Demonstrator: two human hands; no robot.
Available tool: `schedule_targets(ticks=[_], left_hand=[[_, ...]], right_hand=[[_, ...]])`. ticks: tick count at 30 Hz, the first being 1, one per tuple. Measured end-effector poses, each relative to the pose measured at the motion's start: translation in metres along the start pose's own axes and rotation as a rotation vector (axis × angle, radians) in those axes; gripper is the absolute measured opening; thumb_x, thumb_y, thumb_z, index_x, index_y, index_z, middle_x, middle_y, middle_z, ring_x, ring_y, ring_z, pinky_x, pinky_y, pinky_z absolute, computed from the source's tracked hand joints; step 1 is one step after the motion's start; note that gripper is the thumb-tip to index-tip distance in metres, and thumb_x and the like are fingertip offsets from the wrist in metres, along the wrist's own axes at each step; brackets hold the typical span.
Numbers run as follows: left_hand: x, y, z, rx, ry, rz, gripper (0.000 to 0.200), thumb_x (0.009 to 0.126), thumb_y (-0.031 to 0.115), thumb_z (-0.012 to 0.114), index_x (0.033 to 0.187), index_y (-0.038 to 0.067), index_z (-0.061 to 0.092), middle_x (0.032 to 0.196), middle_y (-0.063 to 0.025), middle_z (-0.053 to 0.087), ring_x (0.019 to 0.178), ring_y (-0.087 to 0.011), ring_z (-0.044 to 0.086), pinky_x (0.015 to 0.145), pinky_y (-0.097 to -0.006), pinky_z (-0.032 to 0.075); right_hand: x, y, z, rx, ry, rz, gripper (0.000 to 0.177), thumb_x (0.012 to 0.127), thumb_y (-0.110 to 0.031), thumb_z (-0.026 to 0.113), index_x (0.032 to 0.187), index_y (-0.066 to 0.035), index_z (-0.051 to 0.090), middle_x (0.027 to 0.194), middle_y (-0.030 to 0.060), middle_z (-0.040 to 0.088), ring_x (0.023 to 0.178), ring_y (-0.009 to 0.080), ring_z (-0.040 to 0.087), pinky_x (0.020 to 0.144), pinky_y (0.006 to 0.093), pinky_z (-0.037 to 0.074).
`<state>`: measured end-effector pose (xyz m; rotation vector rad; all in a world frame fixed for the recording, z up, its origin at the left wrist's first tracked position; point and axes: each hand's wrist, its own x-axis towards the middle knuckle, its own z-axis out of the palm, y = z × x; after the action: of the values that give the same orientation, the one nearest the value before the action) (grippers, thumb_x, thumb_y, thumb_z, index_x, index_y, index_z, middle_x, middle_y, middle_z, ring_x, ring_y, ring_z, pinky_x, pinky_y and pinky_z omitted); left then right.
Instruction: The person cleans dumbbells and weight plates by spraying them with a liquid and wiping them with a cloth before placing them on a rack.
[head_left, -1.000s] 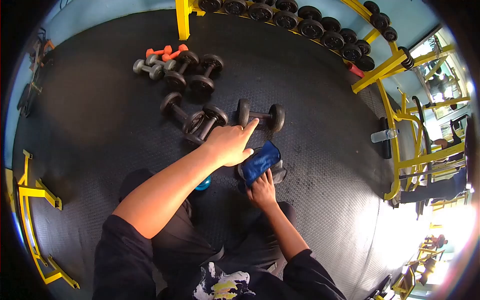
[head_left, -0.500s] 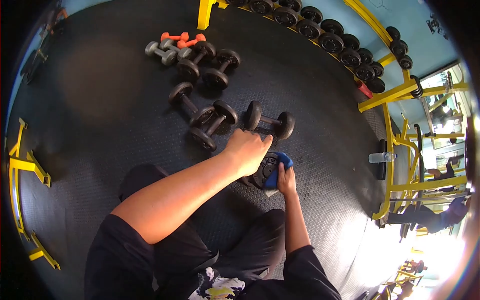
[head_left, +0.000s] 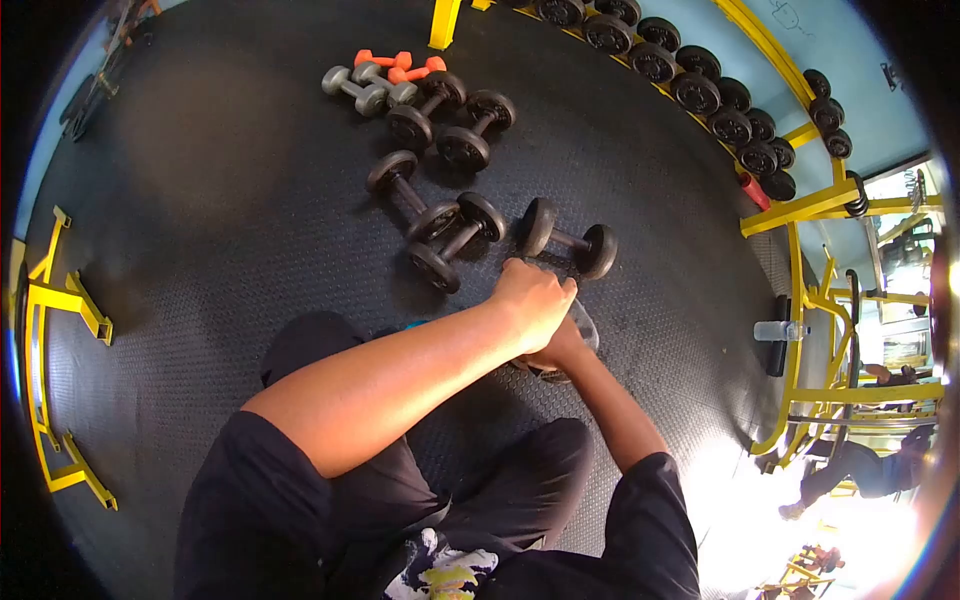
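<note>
I see the left hand [head_left: 535,300], fingers curled tight on a dark round iron dumbbell [head_left: 587,328] on the black rubber floor [head_left: 250,230]. The right hand [head_left: 562,350] touches it from underneath, but its fingers are hidden, so I can't tell their state.

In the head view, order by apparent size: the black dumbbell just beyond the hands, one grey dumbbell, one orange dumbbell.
black dumbbell
grey dumbbell and orange dumbbell: nearly alike, both farther away, so unranked.

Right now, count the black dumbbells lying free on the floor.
5 black dumbbells: two side by side farthest off, two touching mid-floor, one just past the left hand. Another may be hidden under that hand.
</note>
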<state>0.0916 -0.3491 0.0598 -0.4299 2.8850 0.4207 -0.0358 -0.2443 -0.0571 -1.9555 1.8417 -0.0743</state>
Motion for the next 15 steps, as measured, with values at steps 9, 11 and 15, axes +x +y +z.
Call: schedule_targets(ticks=[9, 11, 15], left_hand=[[0.005, 0.001, 0.001, 0.01, -0.067, 0.002, 0.062, 0.088, 0.028, 0.065, 0.143, 0.007, 0.046, 0.11, -0.015, 0.069, 0.099, -0.0302, 0.069, 0.086, -0.0455, 0.051], [0.005, 0.002, 0.001, 0.004, -0.068, 0.011, 0.063, 0.088, 0.029, 0.065, 0.144, 0.007, 0.046, 0.109, -0.0151, 0.069, 0.099, -0.0306, 0.069, 0.086, -0.0457, 0.051], [0.007, 0.005, -0.003, 0.01, -0.106, 0.012, 0.063, 0.089, 0.03, 0.065, 0.144, 0.007, 0.045, 0.112, -0.0156, 0.069, 0.101, -0.0311, 0.069, 0.086, -0.0465, 0.051]], right_hand=[[-0.055, 0.06, 0.049, 0.328, 0.519, 0.76, 0.052, 0.097, -0.05, 0.051, 0.117, -0.005, 0.065, 0.115, 0.0229, 0.066, 0.107, 0.0434, 0.062, 0.094, 0.0475, 0.048], [-0.068, 0.051, 0.071, 0.618, 0.724, 1.045, 0.054, 0.098, -0.049, 0.052, 0.123, -0.003, 0.061, 0.115, 0.0263, 0.065, 0.109, 0.0458, 0.06, 0.095, 0.0466, 0.047], [-0.057, 0.001, 0.13, 1.131, 1.315, 1.101, 0.057, 0.101, -0.034, 0.055, 0.14, 0.006, 0.039, 0.134, 0.024, 0.053, 0.117, 0.0332, 0.056, 0.101, 0.0443, 0.044]])
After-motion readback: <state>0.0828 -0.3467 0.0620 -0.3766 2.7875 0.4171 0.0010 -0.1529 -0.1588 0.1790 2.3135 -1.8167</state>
